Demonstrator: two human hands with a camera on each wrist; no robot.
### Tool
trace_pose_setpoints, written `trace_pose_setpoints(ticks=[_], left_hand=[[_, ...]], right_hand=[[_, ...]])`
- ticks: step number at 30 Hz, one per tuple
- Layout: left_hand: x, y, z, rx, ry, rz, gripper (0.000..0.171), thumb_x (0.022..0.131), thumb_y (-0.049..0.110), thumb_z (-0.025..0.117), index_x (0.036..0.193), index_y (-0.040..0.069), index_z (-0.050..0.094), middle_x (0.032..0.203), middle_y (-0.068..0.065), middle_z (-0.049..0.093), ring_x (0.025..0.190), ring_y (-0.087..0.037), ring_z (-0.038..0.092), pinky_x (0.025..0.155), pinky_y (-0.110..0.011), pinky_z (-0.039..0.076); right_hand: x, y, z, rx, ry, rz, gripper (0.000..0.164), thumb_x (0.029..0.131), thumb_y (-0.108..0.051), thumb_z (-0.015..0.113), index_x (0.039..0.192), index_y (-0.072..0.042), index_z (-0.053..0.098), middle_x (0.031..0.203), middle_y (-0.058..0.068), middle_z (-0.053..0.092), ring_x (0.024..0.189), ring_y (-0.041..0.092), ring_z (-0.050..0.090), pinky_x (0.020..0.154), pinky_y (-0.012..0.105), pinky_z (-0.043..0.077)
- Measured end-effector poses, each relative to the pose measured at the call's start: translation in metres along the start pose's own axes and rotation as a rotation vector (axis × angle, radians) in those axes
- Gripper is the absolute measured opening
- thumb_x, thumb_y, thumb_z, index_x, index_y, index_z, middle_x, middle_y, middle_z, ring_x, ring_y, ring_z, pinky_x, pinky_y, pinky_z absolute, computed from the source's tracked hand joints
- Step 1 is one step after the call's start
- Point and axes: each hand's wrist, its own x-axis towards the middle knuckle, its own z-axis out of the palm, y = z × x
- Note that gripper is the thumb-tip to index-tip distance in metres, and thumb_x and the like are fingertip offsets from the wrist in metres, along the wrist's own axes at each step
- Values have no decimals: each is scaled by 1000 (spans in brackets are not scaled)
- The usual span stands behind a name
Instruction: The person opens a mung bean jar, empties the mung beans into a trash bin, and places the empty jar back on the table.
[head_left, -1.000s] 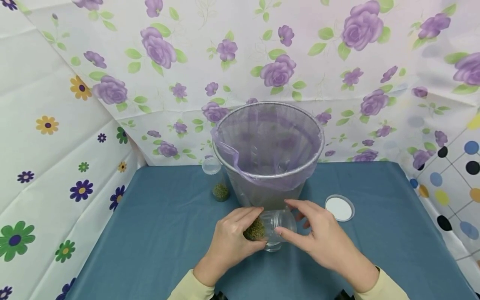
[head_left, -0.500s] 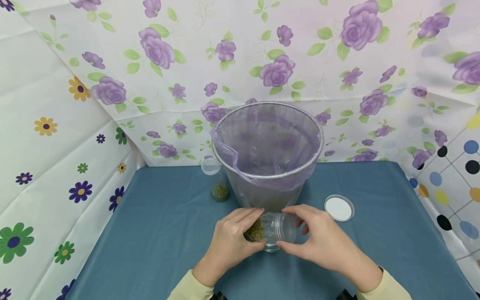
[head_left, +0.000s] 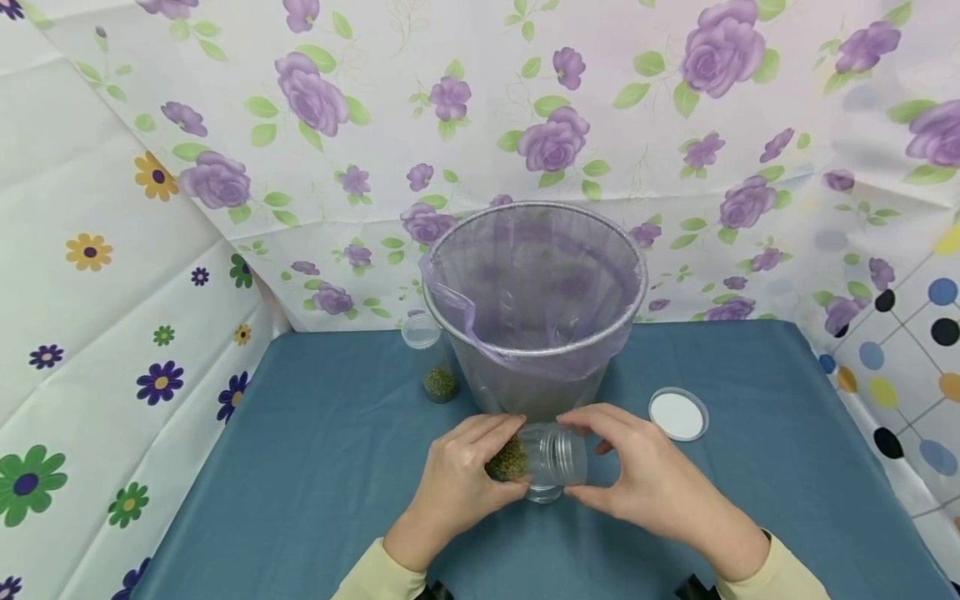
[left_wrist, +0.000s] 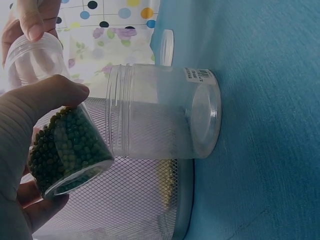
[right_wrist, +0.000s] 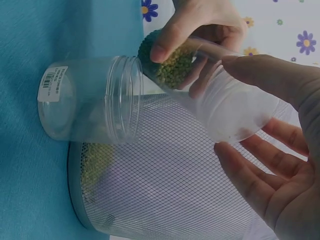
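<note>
My left hand (head_left: 468, 475) grips a clear plastic jar (right_wrist: 200, 55) partly filled with green beans (left_wrist: 65, 150), its lid end tilted toward my right hand. Thumb and fingers of my right hand (head_left: 645, 475) pinch the jar's translucent lid (right_wrist: 237, 110) from opposite sides. Directly beneath the held jar, a wider clear jar (left_wrist: 160, 110) with a threaded open mouth and a barcode label stands upright on the blue cloth; nothing shows inside it. Only a small part of that jar appears in the head view, the held jar hiding the rest.
A mesh bin (head_left: 525, 375) with a purple liner (head_left: 540, 275) stands just behind the hands. Left of it is another lidded clear jar (head_left: 440, 383) with green beans at its bottom. A round white-centred lid (head_left: 678, 415) lies right of the bin on the blue cloth (head_left: 337, 433).
My right thumb has slid from the near face of the lid down to its lower edge, and the fingers have drawn in round it. The left hand has hardly moved.
</note>
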Motion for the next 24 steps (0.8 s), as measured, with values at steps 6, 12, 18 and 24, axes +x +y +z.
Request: trace_pose_setpoints(ticks=[6,12,18,24], left_hand=[[1,0,-2,-5,-3,-22,68,62,39,82,125,26,59,115,10,64,105,-7,60,84,-26,54],[1,-1,-5,-3,5,-51,69,61,39,82,125,28,59,115,10,64,105,-7,60,83,-27,55],[0,-3,-8,-6,15,-68,70,61,39,82,126,28,59,115,10,65,105,-7,61,83,-28,55],[-2,-8,-11,-18,36,-96,71,60,39,84,125,26,60,115,8,66,106,-9,61,82,-30,55]], right_hand=[[-1,1,1,4,-11,31,84,65,-29,85,136,-37,41,128,-17,49,104,1,56,77,19,54],[-3,4,1,-57,0,53,76,64,-31,85,131,-30,50,126,-14,53,106,2,57,82,22,54],[-4,9,1,-90,30,95,81,63,-27,86,134,-32,47,127,-12,53,109,5,56,83,28,54],[-6,23,3,-29,136,145,88,62,-9,84,137,-27,43,124,-4,54,105,10,59,80,27,55]])
